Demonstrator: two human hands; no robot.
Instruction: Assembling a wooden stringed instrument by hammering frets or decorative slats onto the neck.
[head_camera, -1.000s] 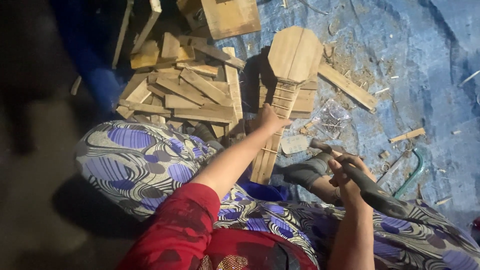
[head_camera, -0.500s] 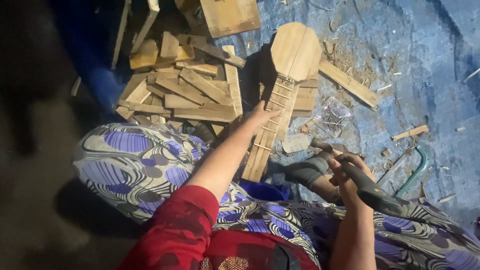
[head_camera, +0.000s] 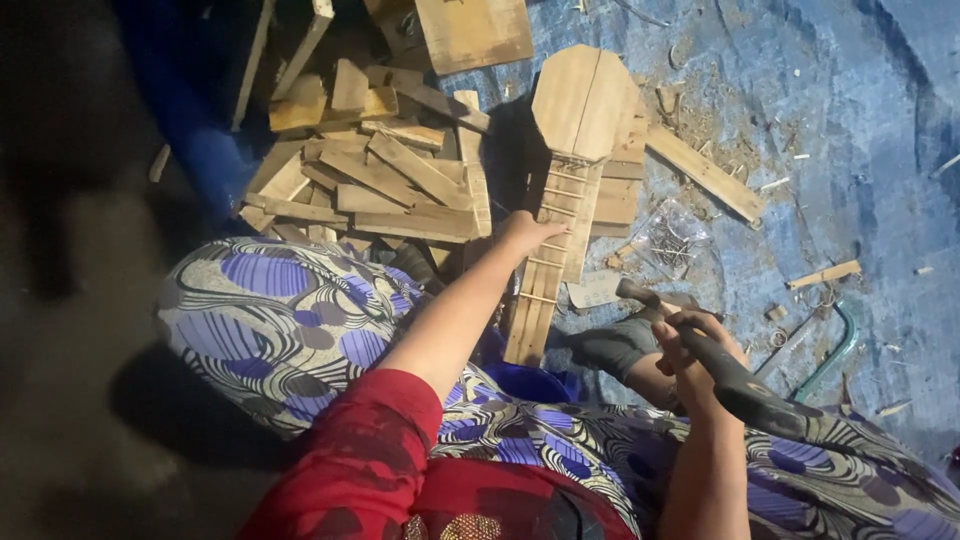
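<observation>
A heap of wood offcuts (head_camera: 370, 170) lies on the blue tarp (head_camera: 860, 130) at the far left. Just right of it, the left hand (head_camera: 525, 235) rests on the slatted handle of a paddle-shaped wooden piece (head_camera: 570, 150), its grip loose, fingers laid flat against the wood. Further right, a small pile of nails (head_camera: 668, 238) sits near the piece. The right hand (head_camera: 695, 345) has its grip closed around a hammer (head_camera: 730, 375), head raised above the knee.
</observation>
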